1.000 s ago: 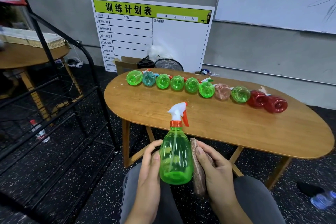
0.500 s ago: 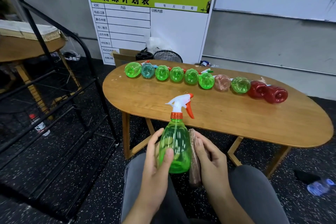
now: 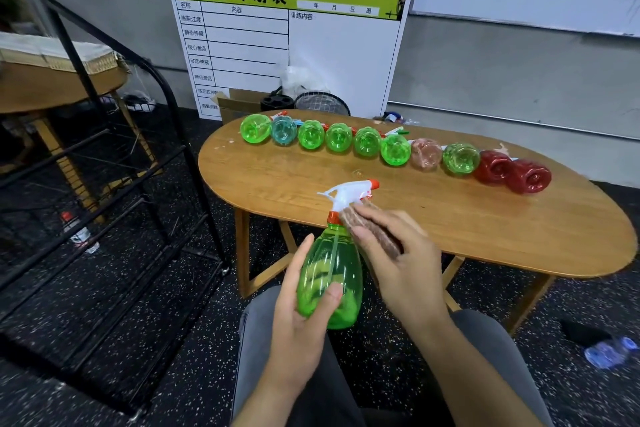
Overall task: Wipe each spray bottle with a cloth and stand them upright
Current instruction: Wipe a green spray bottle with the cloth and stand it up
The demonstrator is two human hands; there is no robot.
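Note:
A green spray bottle [image 3: 329, 274] with a white and orange trigger head is held upright above my lap, in front of the table's near edge. My left hand [image 3: 304, 308] grips its lower body, thumb across the front. My right hand [image 3: 401, 256] holds a brown cloth [image 3: 367, 227] against the bottle's neck and shoulder. Several more spray bottles lie on their sides in a row along the far part of the oval wooden table [image 3: 450, 218]: green ones [image 3: 337, 139], a teal one [image 3: 284, 130], a pink one [image 3: 426, 153] and two red ones [image 3: 528, 177].
A black metal rack [image 3: 114, 204] stands to the left of the table. A planning board [image 3: 287, 38] leans on the wall behind. A crushed plastic bottle [image 3: 609, 352] lies on the floor at right, another bottle [image 3: 78, 234] under the rack.
My right hand has slid the cloth up from the bottle's side to its neck. The bottle's nozzle has turned to point right. My left thumb has come across the front.

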